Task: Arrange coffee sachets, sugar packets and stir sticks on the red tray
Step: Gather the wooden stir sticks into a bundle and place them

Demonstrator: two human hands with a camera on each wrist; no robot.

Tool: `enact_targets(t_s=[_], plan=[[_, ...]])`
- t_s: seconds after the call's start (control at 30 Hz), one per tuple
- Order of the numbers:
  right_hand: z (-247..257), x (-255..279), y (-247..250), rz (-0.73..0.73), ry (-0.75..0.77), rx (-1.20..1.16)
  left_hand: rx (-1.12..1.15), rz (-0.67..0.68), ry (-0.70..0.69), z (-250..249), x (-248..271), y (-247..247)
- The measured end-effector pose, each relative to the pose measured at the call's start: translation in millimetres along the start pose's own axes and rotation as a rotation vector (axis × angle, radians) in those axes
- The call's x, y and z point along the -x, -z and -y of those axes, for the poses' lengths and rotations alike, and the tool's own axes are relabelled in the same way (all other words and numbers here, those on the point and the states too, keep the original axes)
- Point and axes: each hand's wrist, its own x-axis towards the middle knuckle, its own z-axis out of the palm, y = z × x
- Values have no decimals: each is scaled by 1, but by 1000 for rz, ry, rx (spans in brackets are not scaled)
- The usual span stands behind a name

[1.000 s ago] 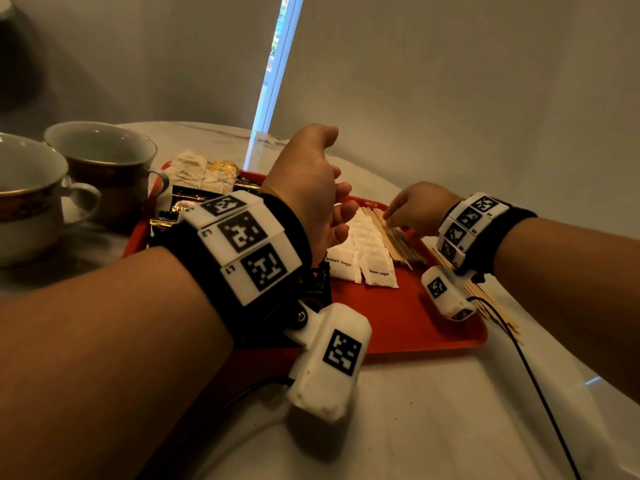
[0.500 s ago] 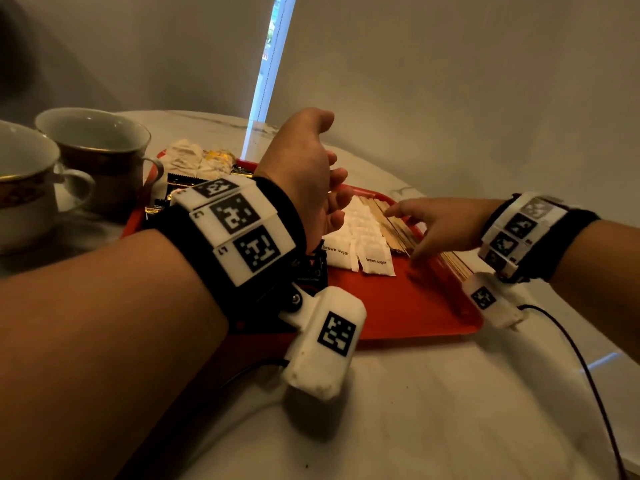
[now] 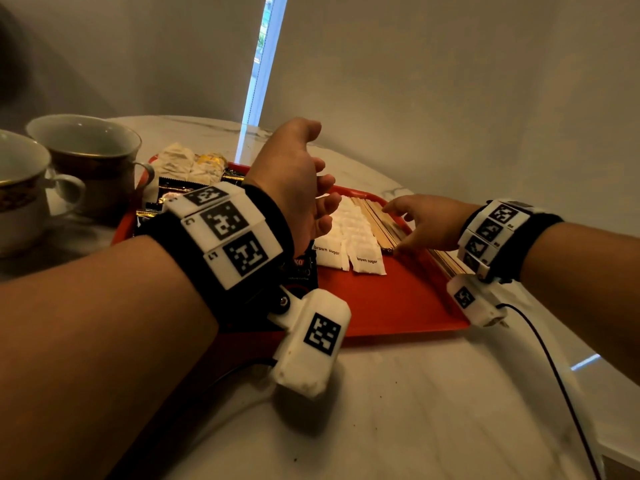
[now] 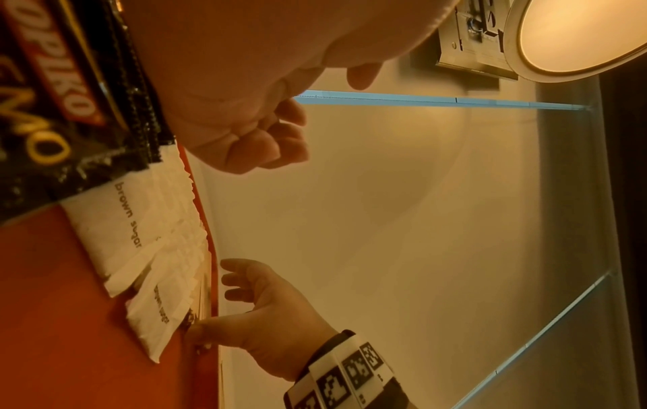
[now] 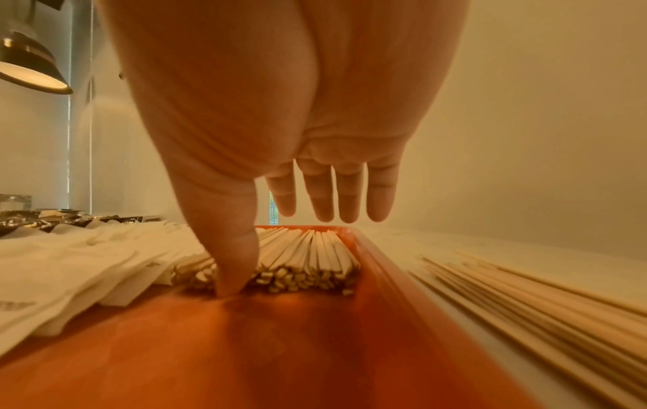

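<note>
Leftmost, two china teacups (image 3: 83, 157) with gilt rims, standing on the white marble table (image 3: 398, 410) just beside the red tray (image 3: 391, 303). Next, along the tray's left part, black coffee sachets (image 3: 175, 188) with gold-and-red lettering, laid in an overlapping row, and crumpled pale packets (image 3: 180, 161) at the far corner. Above the sachets, left hand (image 3: 294, 181) raised, turned on edge, fingers loosely curled, holding nothing. Then, mid-tray, white paper sugar packets (image 3: 353, 233) printed "brown sugar", fanned in two overlapping rows running away from the viewer, touching the sachets on one side and the sticks on the other. Further right, pale wooden stir sticks (image 5: 308, 257), flat and thin, bundled lengthwise against the tray's right wall, near ends roughly level. Over them, right hand (image 3: 429, 223) spread, fingers straight and apart from the bundle, thumb tip pressed down at the sticks' near ends, gripping nothing. Rightmost, off the tray on the table, more loose stir sticks (image 5: 546, 304) lying parallel to the tray's edge.
</note>
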Motion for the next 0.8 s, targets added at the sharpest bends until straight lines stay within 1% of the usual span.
enact_targets(t_s=[0.2, 0.43, 0.63, 0.8], plan=[[-2, 3, -1, -8, 24, -30, 0, 9, 0, 1, -2, 0], [12, -3, -3, -78, 113, 44, 1, 2, -6, 1, -2, 0], [3, -4, 0, -10, 66, 75, 1, 9, -2, 1, -4, 0], [-4, -7, -4, -37, 47, 67, -3, 6, -1, 2, -4, -1]])
